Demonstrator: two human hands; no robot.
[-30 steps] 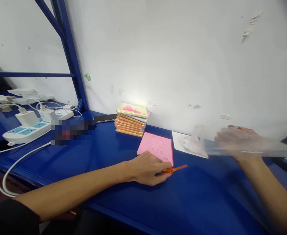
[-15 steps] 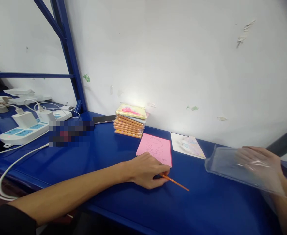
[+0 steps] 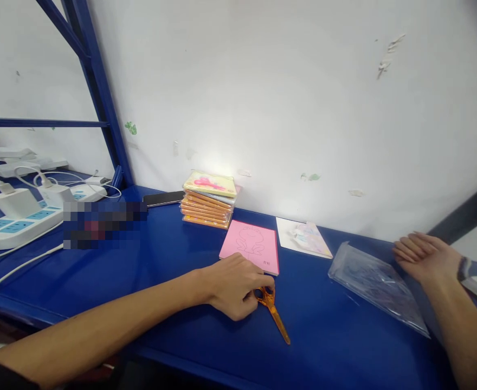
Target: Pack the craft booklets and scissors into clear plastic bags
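Note:
My left hand [image 3: 232,287] rests on the blue table [image 3: 336,341], its curled fingers on the handle loops of orange scissors [image 3: 269,309]. The long orange blades point toward me. A pink sheet with a line drawing [image 3: 250,246] lies just beyond that hand. My right hand [image 3: 425,259] lies flat and holds nothing, touching the far corner of a clear plastic bag [image 3: 374,287]. The bag lies flat, with something pale and hard to make out inside. A white card with pastel artwork [image 3: 303,237] lies between the pink sheet and the bag.
A stack of orange-edged booklets [image 3: 208,200] and a black phone [image 3: 163,199] stand against the white wall. At the left are a white power strip [image 3: 19,225] with chargers and cables, plus a pixelated patch [image 3: 102,225]. A blue metal frame [image 3: 96,92] rises behind them.
My right hand has let go of the plastic bag, which now lies on the table. The orange scissors have swung round, blades now toward me. The view has shifted slightly.

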